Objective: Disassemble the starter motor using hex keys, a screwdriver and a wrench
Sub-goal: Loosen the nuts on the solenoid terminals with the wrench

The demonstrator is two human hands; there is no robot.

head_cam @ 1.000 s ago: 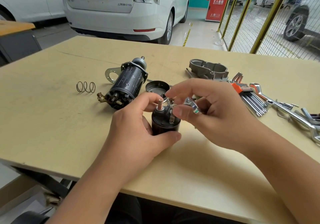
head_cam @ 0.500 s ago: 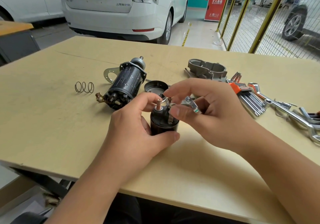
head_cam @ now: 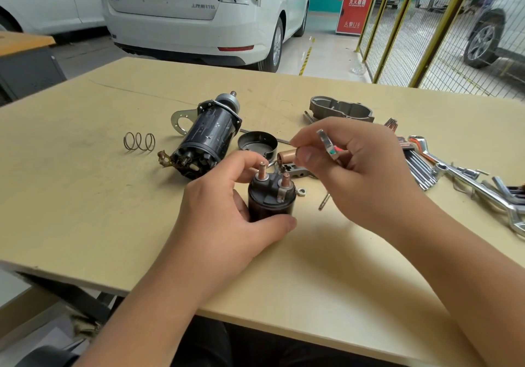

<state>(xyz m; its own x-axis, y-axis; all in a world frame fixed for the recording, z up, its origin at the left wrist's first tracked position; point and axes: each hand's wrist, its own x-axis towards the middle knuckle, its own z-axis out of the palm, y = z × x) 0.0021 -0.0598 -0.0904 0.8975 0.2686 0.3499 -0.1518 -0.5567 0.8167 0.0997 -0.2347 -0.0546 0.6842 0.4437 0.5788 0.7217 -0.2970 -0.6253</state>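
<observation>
A black solenoid point(head_cam: 270, 203) stands upright on the table, two copper terminal studs pointing up. My left hand point(head_cam: 227, 216) grips its body from the left, thumb in front and index finger behind. My right hand point(head_cam: 360, 173) hovers just right of and above the studs, clear of them, and holds a small shiny wrench point(head_cam: 328, 145) between thumb and fingers. The black starter motor body point(head_cam: 206, 139) lies on its side behind the solenoid. A loose nut point(head_cam: 301, 192) lies right beside the solenoid.
A spring point(head_cam: 139, 141) lies at the left, with a black end cap point(head_cam: 257, 143) and a copper cylinder point(head_cam: 287, 155) behind the solenoid. An aluminium housing point(head_cam: 341, 109) sits further back. A hex key set point(head_cam: 417, 165) and wrenches point(head_cam: 483, 185) lie at the right. A bolt point(head_cam: 324, 200) rests below my right hand.
My right hand has lifted the wrench off the solenoid's terminal and moved up and to the right, uncovering both studs. My left hand keeps its hold.
</observation>
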